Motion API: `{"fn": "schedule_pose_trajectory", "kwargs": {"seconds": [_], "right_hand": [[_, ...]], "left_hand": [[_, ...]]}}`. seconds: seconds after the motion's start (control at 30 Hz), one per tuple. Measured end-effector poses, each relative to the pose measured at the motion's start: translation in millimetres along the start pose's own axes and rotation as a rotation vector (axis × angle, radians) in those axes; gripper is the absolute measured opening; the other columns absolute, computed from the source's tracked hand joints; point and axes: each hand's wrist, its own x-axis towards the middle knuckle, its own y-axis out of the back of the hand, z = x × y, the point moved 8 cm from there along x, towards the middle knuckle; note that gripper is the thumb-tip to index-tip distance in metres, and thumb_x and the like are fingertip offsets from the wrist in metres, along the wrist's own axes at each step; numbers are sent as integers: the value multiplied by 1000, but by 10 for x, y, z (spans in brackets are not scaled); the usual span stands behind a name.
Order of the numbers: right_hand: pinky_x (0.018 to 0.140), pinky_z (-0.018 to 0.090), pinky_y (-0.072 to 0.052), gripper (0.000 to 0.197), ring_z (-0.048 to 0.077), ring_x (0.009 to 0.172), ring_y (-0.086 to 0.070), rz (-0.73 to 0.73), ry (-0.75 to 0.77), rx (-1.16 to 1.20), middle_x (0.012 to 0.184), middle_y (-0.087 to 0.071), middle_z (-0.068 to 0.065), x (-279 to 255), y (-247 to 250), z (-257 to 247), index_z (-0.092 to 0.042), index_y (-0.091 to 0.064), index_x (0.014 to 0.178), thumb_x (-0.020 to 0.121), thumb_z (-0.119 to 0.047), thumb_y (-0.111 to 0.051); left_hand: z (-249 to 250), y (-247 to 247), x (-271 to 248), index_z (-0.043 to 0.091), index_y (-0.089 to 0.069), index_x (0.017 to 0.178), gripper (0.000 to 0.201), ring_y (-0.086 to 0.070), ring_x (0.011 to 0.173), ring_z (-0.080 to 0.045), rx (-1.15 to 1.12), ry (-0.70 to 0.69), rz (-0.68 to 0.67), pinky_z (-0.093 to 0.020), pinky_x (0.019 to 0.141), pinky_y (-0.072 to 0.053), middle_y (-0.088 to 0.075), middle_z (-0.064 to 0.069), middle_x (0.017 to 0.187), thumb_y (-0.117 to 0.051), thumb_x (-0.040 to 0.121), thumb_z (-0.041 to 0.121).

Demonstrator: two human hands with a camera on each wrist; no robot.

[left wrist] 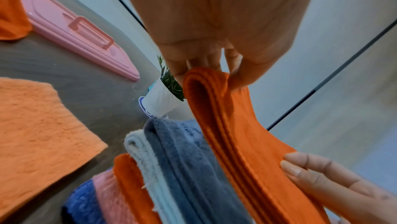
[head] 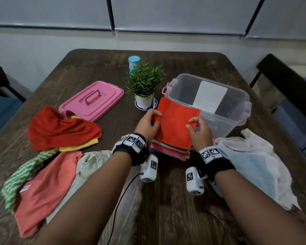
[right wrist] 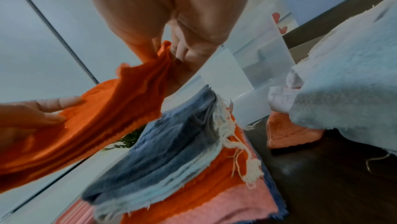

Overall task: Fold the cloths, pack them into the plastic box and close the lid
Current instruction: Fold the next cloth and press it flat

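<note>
The right hand pinches one edge of a folded orange cloth, and the left hand holds its other side with straight fingers against the fabric. The cloth hangs lifted above a stack of folded cloths, grey-blue on top over orange and pink layers. A pale blue and white cloth lies just right of the stack on the dark counter, with the clear plastic box behind.
</note>
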Motion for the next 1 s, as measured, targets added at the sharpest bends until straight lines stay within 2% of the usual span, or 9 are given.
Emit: {"fn": "schedule_pose_trajectory", "kwargs": {"seconds": [0.1,0.23,0.4,0.53,0.63,0.7,0.8,0.9,1.0], "right_hand": [[73,19,-40,14,18,88,-56,-26,-102,-69,98,-60,-5,127,-51,151,-11,-62,102,88,-9,-64],[82,17,-34,25,18,104,-55,-130,-180,-169,117,-62,6,207,-155,337,-8,-62,112,88,-8,-65],[98,29,-39,31,27,116,-55,-199,-214,-282,127,-58,13,234,-257,469,-8,-60,118,87,-9,-66],[96,33,-41,35,31,113,-53,-163,-243,-430,137,-38,14,196,-255,456,-12,-55,123,89,-11,-61],[99,44,-40,44,35,126,-38,-130,-72,-723,149,-21,10,141,-291,210,-16,-43,135,92,-17,-52],[107,48,-32,51,34,138,-26,-287,1,-842,158,-15,4,104,-457,211,-20,-32,146,99,-36,-42],[116,49,-16,66,31,148,-3,-518,-108,-950,162,-3,-2,39,-599,464,-22,-16,153,98,-58,-24],[119,50,-8,74,32,148,3,-521,-104,-996,163,3,1,20,-594,500,-22,-10,155,95,-65,-19],[119,50,-4,74,34,148,1,-384,-22,-977,162,-2,7,-3,-528,277,-17,-17,153,96,-63,-23]], "left_hand": [[-83,-127,129,24,-55,121,45,-58,95,-18,44,101,-110,-27,88,-46,-59,-5,114,-50,84,0],[-174,-258,181,16,-46,140,57,-46,127,-22,213,140,-214,-19,102,-31,-44,-9,141,-48,87,-2],[-308,-341,203,15,-39,145,59,-44,129,-28,384,167,-302,-25,105,-30,-41,-15,144,-50,89,2],[-334,-358,194,19,-37,147,63,-38,134,-26,414,145,-299,-32,111,-31,-34,-9,149,-53,87,6],[-298,-375,168,19,-31,149,68,-26,135,-29,535,84,-267,-38,113,-28,-17,-4,157,-57,86,13],[-294,-429,138,19,-25,151,68,-24,135,-30,660,55,-304,-41,111,-31,-10,1,160,-54,89,19],[-380,-455,102,25,-14,153,66,-17,142,-29,742,118,-385,-45,111,-30,-6,4,161,-46,96,30],[-383,-358,61,28,-9,153,64,-9,146,-26,721,134,-366,-46,113,-24,-6,2,161,-41,99,40],[-382,-157,-112,25,-15,153,62,-10,146,-25,670,106,-261,-43,114,-21,-12,2,161,-40,99,42]]}}
